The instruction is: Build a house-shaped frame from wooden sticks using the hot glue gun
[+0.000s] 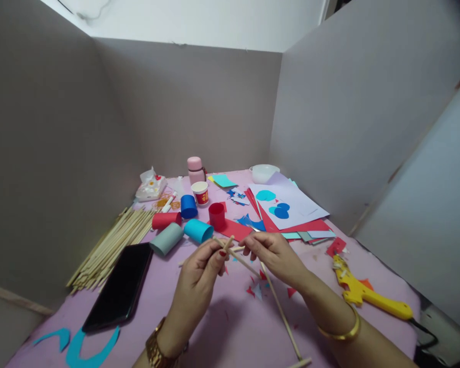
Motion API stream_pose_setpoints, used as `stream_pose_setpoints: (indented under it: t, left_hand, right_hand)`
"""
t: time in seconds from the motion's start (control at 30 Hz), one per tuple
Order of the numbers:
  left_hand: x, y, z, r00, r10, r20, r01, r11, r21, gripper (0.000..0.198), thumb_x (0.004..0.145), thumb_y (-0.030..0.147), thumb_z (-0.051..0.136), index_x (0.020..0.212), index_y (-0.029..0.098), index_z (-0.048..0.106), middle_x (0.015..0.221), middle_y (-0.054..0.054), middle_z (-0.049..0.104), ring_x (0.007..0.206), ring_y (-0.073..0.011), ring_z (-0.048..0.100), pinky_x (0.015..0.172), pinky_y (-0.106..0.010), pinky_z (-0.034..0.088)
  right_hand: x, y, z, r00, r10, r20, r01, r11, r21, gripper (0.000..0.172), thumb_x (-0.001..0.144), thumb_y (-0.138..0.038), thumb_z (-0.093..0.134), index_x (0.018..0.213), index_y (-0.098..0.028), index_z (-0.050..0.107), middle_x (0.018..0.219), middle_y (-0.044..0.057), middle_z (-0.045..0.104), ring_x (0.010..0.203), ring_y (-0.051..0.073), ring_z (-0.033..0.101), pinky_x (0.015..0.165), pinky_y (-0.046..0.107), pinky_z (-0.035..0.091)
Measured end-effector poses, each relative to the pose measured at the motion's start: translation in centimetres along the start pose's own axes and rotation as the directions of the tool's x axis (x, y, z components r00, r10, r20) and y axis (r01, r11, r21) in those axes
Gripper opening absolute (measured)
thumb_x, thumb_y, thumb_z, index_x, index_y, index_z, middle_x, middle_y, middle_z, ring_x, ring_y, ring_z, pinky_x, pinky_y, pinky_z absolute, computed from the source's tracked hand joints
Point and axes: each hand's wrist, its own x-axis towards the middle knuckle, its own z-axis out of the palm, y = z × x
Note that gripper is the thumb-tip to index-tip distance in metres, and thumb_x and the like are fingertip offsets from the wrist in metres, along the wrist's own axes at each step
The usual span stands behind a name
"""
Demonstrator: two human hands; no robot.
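Observation:
My left hand [203, 271] pinches thin wooden sticks [245, 262] that cross each other at the fingertips, above the middle of the table. My right hand [274, 253] is closed just to the right, its fingertips pinched at the end of one stick in the crossing. Below it, a long wooden stick [279, 306] runs toward the near edge and meets a short crosspiece [301, 363]. Exactly how the sticks join is hidden by my fingers. Red and white paper scraps [256, 291] lie under my hands.
At left are a stick bundle [107, 248] and a black phone [118, 286]. Paper tubes [198, 231], a paper cup [200, 193] and a pink bottle [195, 171] stand beyond. At right lie paper sheets [299, 204] and a yellow glue gun [368, 294] with its cord.

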Motion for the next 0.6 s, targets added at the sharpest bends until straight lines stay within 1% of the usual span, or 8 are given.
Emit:
stream_pose_setpoints:
  t: [0.1, 0.2, 0.3, 0.37, 0.43, 0.5, 0.53, 0.6]
  left_hand:
    - [0.01, 0.06, 0.01, 1.0, 0.007, 0.011, -0.007, 1.0, -0.005, 0.021, 0.09, 0.034, 0.048, 0.089, 0.02, 0.063, 0.064, 0.003, 0.047, 0.063, -0.0133, 0.047, 0.06, -0.023, 0.039]
    - [0.08, -0.17, -0.04, 0.999, 0.021, 0.025, -0.021, 1.0, -0.022, 0.021, 0.09, 0.034, 0.047, 0.087, 0.02, 0.063, 0.066, 0.003, 0.049, 0.063, -0.0131, 0.047, 0.062, -0.024, 0.039]
    - [0.11, -0.48, -0.15, 0.999, 0.026, 0.037, -0.025, 0.999, -0.021, 0.022, 0.091, 0.034, 0.047, 0.09, 0.02, 0.063, 0.065, 0.003, 0.049, 0.062, -0.0125, 0.047, 0.065, -0.025, 0.039]
    - [0.1, -0.57, -0.2, 0.999, 0.031, 0.043, -0.03, 0.999, -0.016, 0.021, 0.091, 0.033, 0.047, 0.09, 0.02, 0.063, 0.065, 0.004, 0.048, 0.062, -0.012, 0.047, 0.066, -0.024, 0.039]
    - [0.07, -0.56, -0.22, 0.998, 0.035, 0.044, -0.034, 0.999, -0.02, 0.02, 0.091, 0.033, 0.048, 0.088, 0.02, 0.063, 0.065, 0.004, 0.048, 0.062, -0.0117, 0.047, 0.065, -0.024, 0.039]
    - [0.03, -0.53, -0.22, 0.999, 0.033, 0.042, -0.031, 0.999, -0.034, 0.019, 0.09, 0.032, 0.048, 0.086, 0.02, 0.063, 0.065, 0.004, 0.048, 0.061, -0.0113, 0.047, 0.064, -0.023, 0.039]
    - [0.01, -0.52, -0.2, 0.999, 0.028, 0.04, -0.026, 0.999, -0.041, 0.019, 0.09, 0.032, 0.048, 0.087, 0.021, 0.063, 0.065, 0.004, 0.049, 0.062, -0.0114, 0.047, 0.063, -0.023, 0.039]
    - [0.04, -0.5, -0.18, 0.999, 0.02, 0.036, -0.018, 0.999, -0.051, 0.018, 0.09, 0.032, 0.049, 0.087, 0.021, 0.062, 0.065, 0.004, 0.049, 0.063, -0.0115, 0.047, 0.062, -0.022, 0.039]
  right_hand:
    - [-0.11, -0.19, -0.05, 0.995, -0.05, 0.081, 0.056, 0.996, -0.068, 0.037, 0.092, -0.04, 0.045, 0.079, -0.016, 0.069, 0.07, 0.003, 0.064, 0.063, 0.014, 0.055, 0.056, 0.024, 0.041]
    - [-0.18, -0.31, 0.03, 0.984, -0.088, 0.157, 0.099, 0.993, -0.062, 0.026, 0.089, -0.035, 0.052, 0.083, -0.018, 0.07, 0.074, 0.001, 0.066, 0.064, 0.012, 0.054, 0.054, 0.021, 0.039]
    - [-0.18, -0.27, 0.16, 0.974, -0.099, 0.203, 0.119, 0.989, -0.085, 0.017, 0.086, -0.028, 0.058, 0.082, -0.018, 0.071, 0.077, 0.0, 0.068, 0.065, 0.012, 0.054, 0.054, 0.02, 0.037]
    - [-0.14, -0.2, 0.18, 0.967, -0.1, 0.233, 0.131, 0.984, -0.119, 0.016, 0.085, -0.028, 0.058, 0.083, -0.018, 0.071, 0.077, 0.0, 0.068, 0.064, 0.011, 0.053, 0.054, 0.021, 0.035]
    - [-0.1, -0.14, 0.11, 0.961, -0.106, 0.254, 0.144, 0.981, -0.133, 0.021, 0.088, -0.032, 0.055, 0.085, -0.018, 0.07, 0.075, 0.0, 0.066, 0.063, 0.011, 0.052, 0.053, 0.021, 0.035]
    - [-0.08, -0.05, -0.05, 0.968, -0.108, 0.225, 0.14, 0.981, -0.135, 0.033, 0.092, -0.038, 0.046, 0.084, -0.017, 0.07, 0.071, 0.0, 0.064, 0.061, 0.011, 0.052, 0.055, 0.022, 0.036]
    - [-0.07, 0.01, -0.16, 0.978, -0.1, 0.185, 0.125, 0.984, -0.128, 0.038, 0.094, -0.041, 0.042, 0.082, -0.017, 0.069, 0.069, 0.0, 0.064, 0.061, 0.012, 0.053, 0.056, 0.022, 0.038]
    - [-0.02, 0.2, -0.44, 0.995, -0.067, 0.068, 0.074, 0.993, -0.097, 0.045, 0.094, -0.047, 0.038, 0.078, -0.017, 0.068, 0.068, 0.002, 0.064, 0.064, 0.014, 0.056, 0.059, 0.024, 0.041]
